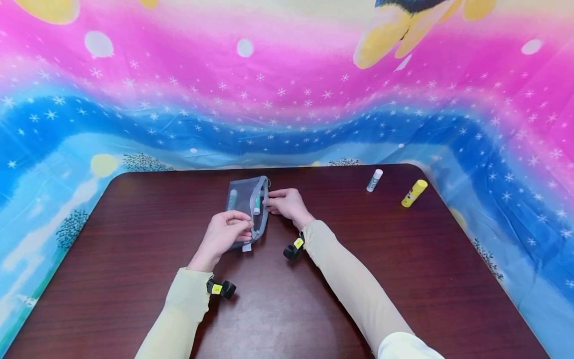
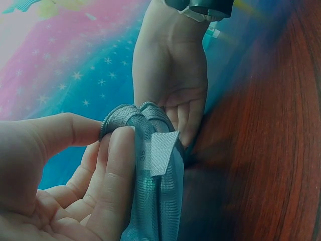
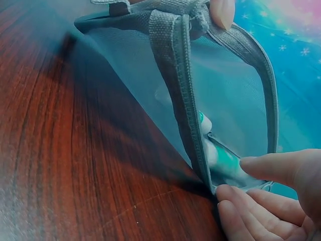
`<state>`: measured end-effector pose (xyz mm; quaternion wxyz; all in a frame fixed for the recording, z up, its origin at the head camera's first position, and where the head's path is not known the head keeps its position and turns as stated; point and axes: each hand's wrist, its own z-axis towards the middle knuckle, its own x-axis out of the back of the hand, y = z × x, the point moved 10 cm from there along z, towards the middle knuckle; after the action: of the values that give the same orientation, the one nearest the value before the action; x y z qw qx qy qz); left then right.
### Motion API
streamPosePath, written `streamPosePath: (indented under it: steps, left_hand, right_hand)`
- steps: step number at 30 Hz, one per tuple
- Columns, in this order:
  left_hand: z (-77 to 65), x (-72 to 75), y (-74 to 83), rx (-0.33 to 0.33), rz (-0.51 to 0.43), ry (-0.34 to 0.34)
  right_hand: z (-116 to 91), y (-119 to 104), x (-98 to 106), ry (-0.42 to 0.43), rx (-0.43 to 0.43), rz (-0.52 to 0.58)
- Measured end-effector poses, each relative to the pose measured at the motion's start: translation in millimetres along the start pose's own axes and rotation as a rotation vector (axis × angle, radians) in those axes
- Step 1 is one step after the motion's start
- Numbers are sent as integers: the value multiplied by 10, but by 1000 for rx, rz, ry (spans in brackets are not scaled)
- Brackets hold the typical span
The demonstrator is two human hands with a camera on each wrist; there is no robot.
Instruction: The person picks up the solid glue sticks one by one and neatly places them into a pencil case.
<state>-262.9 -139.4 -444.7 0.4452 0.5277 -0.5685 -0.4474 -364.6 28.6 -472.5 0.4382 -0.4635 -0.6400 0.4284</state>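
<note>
A grey mesh zipper pouch lies on the table with its zipped mouth spread toward the right. Through the mesh shows one green-and-white glue stick; a second glue stick lies just inside the mouth. My left hand pinches the near end of the zipper, beside the fabric tab. At the far end of the mouth, my right hand holds the rim between thumb and fingers, its thumb tip by the glue stick in the right wrist view. The exact contact there is partly hidden.
On the right of the dark wooden table stand a white-capped glue stick and a yellow glue stick, apart from each other. A patterned cloth hangs around the table's back and sides.
</note>
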Motion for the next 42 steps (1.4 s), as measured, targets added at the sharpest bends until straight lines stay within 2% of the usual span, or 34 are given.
streamPosePath:
  steps: [12, 22, 42]
  left_hand:
    - [-19, -5, 30, -6, -19, -11]
    - [-23, -5, 20, 0, -18, -1]
    - [-13, -6, 20, -6, -7, -3]
  right_hand:
    - [-95, -64, 26, -10, 39, 14]
    - [-182, -147, 181, 21, 86, 25]
    - [-328, -321, 459, 44, 196, 157]
